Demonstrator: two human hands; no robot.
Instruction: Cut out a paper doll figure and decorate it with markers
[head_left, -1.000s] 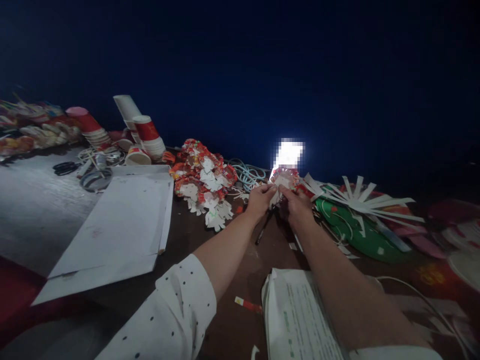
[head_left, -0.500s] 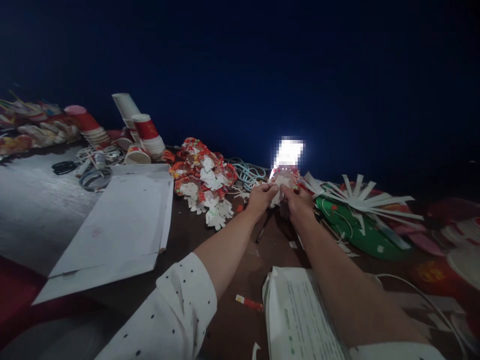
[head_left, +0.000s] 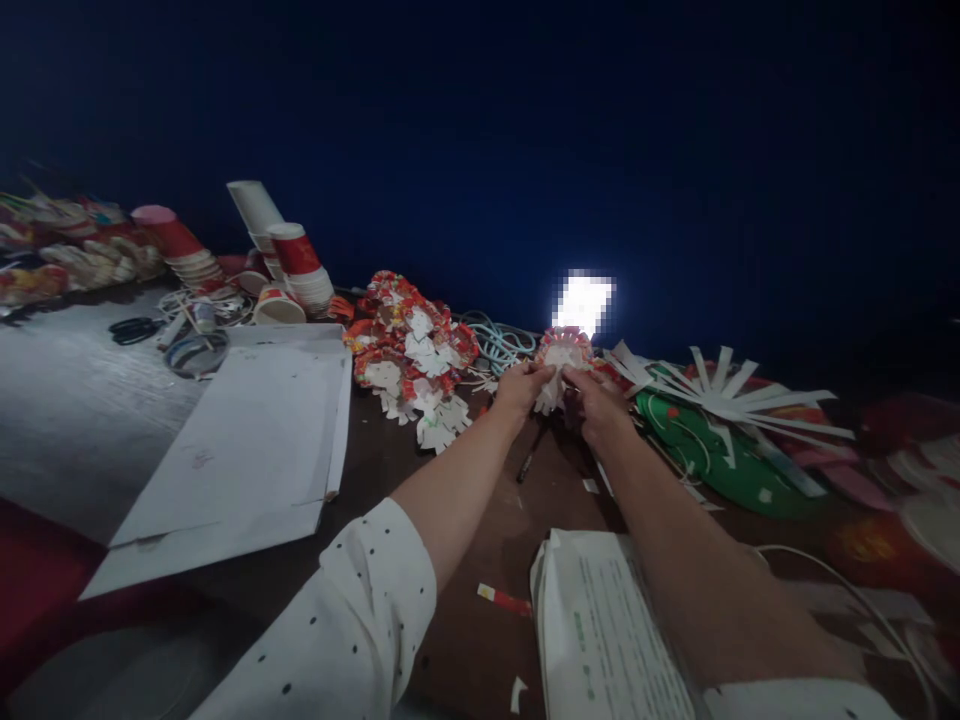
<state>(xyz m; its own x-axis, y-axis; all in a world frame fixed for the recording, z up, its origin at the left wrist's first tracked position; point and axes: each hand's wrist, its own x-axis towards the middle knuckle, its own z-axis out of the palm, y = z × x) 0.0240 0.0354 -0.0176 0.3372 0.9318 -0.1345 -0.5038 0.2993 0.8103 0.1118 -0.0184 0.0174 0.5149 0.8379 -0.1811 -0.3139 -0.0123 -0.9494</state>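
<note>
No word, brand or number can be read for certain. At the near side of the bench [head_left: 450,640], a pale packet [head_left: 559,600] carries a column of larger green characters along its left part and lines of smaller, darker print to their right, all too blurred to make out. At the far left, the upright stack of red-and-white cups [head_left: 300,255] shows faint yellowish marks on its red band. On the right, a red item [head_left: 870,540] bears a blurred gold emblem or lettering; which of the 2, I cannot tell.
</note>
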